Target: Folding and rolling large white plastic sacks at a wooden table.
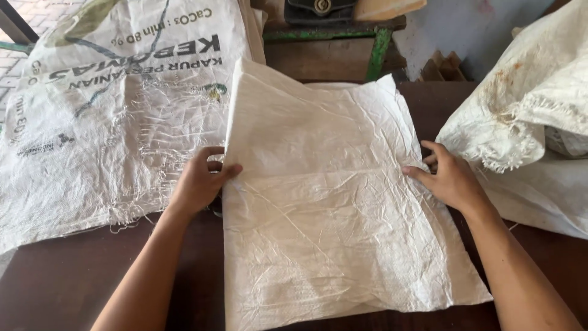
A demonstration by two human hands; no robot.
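Woven white sack [331, 202] lies flat on the dark table [61, 282]; left hand [199, 181] pinches its left edge, right hand [450, 178] grips the right edge (printed sack [92, 110] crowds leftward).

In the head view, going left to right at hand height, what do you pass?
Printed woven sack → left hand → plain white sack → right hand → stained frayed sack.

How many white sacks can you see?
3. A plain one lies in the middle, held by the left hand and right hand; a printed one lies left; a stained one lies right. More may be hidden.
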